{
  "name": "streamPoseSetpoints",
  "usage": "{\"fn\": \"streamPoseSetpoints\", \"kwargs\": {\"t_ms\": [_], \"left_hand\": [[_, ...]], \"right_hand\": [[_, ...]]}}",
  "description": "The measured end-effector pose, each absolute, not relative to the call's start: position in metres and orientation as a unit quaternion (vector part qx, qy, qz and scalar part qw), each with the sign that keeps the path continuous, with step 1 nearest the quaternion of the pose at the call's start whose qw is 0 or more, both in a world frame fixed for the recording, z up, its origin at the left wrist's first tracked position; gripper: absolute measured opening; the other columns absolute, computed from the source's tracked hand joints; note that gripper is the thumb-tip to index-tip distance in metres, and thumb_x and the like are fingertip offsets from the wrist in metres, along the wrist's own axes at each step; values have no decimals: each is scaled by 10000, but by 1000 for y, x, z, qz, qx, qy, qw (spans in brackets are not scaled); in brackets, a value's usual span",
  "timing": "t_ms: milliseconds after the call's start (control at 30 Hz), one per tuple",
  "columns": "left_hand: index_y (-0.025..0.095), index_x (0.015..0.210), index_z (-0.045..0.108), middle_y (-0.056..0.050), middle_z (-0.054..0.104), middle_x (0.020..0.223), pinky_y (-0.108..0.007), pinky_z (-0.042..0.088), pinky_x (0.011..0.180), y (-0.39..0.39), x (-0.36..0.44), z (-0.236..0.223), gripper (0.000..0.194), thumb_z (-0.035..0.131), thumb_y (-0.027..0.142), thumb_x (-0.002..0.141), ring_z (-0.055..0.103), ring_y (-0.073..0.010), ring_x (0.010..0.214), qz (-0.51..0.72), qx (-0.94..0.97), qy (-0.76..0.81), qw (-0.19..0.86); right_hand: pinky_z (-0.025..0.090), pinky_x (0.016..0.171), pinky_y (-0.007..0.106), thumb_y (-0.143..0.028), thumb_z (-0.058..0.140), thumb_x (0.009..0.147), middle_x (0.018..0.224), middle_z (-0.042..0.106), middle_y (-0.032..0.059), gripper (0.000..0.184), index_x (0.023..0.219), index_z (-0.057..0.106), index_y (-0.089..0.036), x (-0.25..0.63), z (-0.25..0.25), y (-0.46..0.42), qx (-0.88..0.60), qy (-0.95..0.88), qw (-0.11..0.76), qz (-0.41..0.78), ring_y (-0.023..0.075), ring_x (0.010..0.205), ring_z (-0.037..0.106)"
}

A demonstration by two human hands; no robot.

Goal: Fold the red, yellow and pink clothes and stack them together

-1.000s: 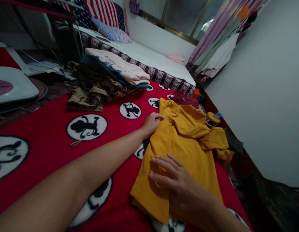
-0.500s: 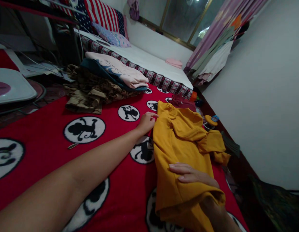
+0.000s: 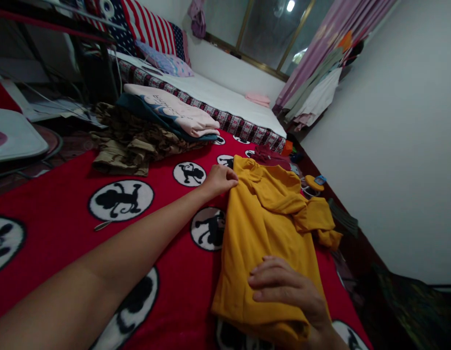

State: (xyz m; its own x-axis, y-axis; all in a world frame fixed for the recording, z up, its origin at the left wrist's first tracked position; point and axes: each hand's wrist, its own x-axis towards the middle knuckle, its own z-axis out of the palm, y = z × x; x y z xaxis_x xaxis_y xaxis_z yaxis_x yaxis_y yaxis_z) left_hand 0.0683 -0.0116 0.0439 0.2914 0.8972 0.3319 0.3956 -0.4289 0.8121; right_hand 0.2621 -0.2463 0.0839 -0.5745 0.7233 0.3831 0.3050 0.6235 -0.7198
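Yellow top [image 3: 262, 218] is spread out on the red blanket [image 3: 182, 291] with the black-and-white monkey circles, a bit right of centre, collar end pointing away and hem toward me. One sleeve [image 3: 315, 214] sticks out on the right side, kinda bunched.

So, hands. Left arm [image 3: 116, 257] comes in from the bottom left corner and reaches almost straight, on a long diagonal. Left hand [image 3: 218, 181] is at the far end of it, back of the hand up, fingers bent in and the tips drawn together on the top's left edge, up near the collar. Looks like a pinch on the cloth.

Right hand [image 3: 291, 287] is way closer, over the lower part near the hem. Wrist comes up from the bottom right, fingers pointing left and away, side by side and slightly curved, so loosely open. Thumb's hidden, and I can't tell if the palm is pressing on the cloth or just above it.

Other stuff: dark red garment [image 3: 271, 154] just past the collar, camo trousers [image 3: 119, 155] over on the left with a pale pink shirt [image 3: 178, 109] folded on top, and a small slim thing [image 3: 102, 225] lying by one of the monkeys.
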Motion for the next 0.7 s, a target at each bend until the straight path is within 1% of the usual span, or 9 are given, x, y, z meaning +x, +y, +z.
{"fn": "streamPoseSetpoints", "kwargs": {"t_ms": [133,200,333,367,433,500,567,633,700], "left_hand": [[149,828,770,-62,708,813,-271,497,717,-21,69,49,154,655,136,726,643,-185,757,363,794,443,204],[164,871,768,-84,694,905,-291,495,760,-28,69,54,176,624,162,770,641,-211,842,347,804,460,150],[190,939,761,-85,700,989,-298,487,785,-40,71,68,225,565,246,845,641,-228,925,303,822,471,101],[203,941,763,-74,712,976,-294,486,773,-43,73,72,225,568,262,845,647,-226,915,278,831,470,103],[235,945,764,-51,733,953,-284,480,743,-50,76,78,221,578,267,830,661,-222,897,223,850,465,105],[252,932,765,-44,743,925,-278,472,704,-60,79,83,211,594,265,809,673,-228,884,162,871,452,107],[245,905,765,-55,745,890,-276,465,667,-71,84,87,187,634,297,781,680,-244,869,87,894,424,120],[225,880,760,-75,741,861,-272,461,651,-81,87,89,190,678,342,754,683,-249,853,21,911,389,132],[209,873,753,-90,736,856,-265,460,655,-88,89,91,209,693,366,749,682,-245,848,-9,921,367,131]], "right_hand": [[504,917,395,-446,577,897,1052,725,66,322,1175,679,-320,262,76,-252,-324,-842,297,313,234,1018,651],[496,935,362,-367,618,885,1085,715,61,295,1169,676,-312,259,76,-255,-347,-842,247,332,210,1030,648],[508,919,318,-323,630,862,1084,715,93,266,1097,705,-225,257,87,-247,-364,-810,150,435,205,1033,659],[515,904,319,-318,607,869,1069,718,97,247,1063,711,-206,259,89,-239,-369,-790,153,465,207,1013,667],[530,863,326,-303,574,872,1072,714,98,213,992,706,-187,268,88,-214,-415,-747,209,475,205,954,683],[541,802,333,-316,605,832,1099,697,103,201,956,684,-180,281,78,-180,-505,-704,309,392,204,883,687],[538,730,332,-314,612,796,1031,696,106,288,1038,654,-163,293,63,-142,-596,-661,374,261,199,796,674],[530,692,339,-305,597,778,1079,673,126,396,1137,618,-141,300,47,-108,-629,-654,387,163,191,741,648],[520,751,364,-289,624,743,1203,621,157,503,1220,586,-136,301,37,-81,-642,-673,363,62,217,834,638]]}}
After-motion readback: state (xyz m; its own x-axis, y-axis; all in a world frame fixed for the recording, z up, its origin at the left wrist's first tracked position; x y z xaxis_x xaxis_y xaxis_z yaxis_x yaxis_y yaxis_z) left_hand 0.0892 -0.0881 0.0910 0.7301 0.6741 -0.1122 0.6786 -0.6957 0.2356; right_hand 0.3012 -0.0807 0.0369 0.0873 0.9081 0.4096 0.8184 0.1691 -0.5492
